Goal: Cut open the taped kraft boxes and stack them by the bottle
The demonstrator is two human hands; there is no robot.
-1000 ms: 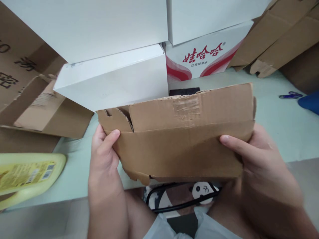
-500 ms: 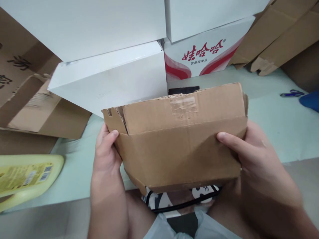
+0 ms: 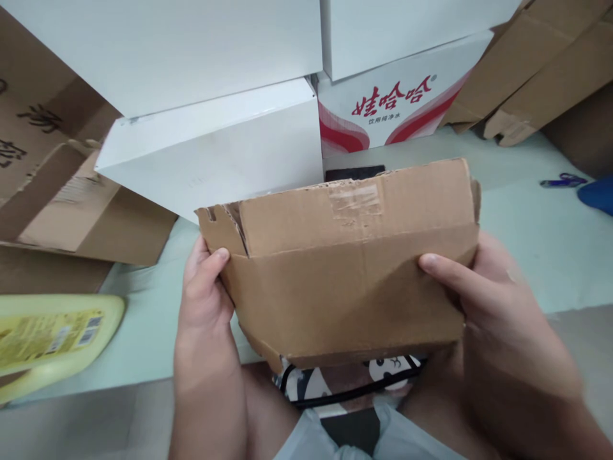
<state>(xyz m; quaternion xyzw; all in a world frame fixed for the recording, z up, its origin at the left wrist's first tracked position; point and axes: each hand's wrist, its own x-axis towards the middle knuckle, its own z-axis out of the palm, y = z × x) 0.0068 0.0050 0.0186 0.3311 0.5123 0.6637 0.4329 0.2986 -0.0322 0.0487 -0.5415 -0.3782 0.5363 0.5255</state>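
- Pale yellow plastic bottle with a printed label [image 3: 52, 342] at the near left, on the light green tabletop [image 3: 148, 313], apart from both hands.
- Behind it, a big brown carton with black printed characters [image 3: 43, 121].
- Left hand [image 3: 205, 284] raised from below, forearm nearly upright in view; thumb bent across the front, the other fingers mostly hidden behind. Clamped on the left end of a brown cardboard box with a torn top edge [image 3: 335, 294], beside a slit end flap.
- Behind the left part of that box, a plain white carton [image 3: 215, 153], tilted in view.
- In the middle, the cardboard box, held between the two hands and above the lap, long side across; upper edge rising towards the right, a strip of clear tape [image 3: 357, 199] near the top. Below its lower edge, partly covered, a panda-printed item with black trim [image 3: 330, 383].
- Beyond it, a white carton with red lettering [image 3: 393, 102].
- Right hand [image 3: 483, 281] clamped on the right end of the box; thumb straight, pointing left over the front, fingers largely out of sight behind.
- Further right, a small blue-purple object [image 3: 558, 182], just beside a blue item [image 3: 596, 196] cut off at the edge.
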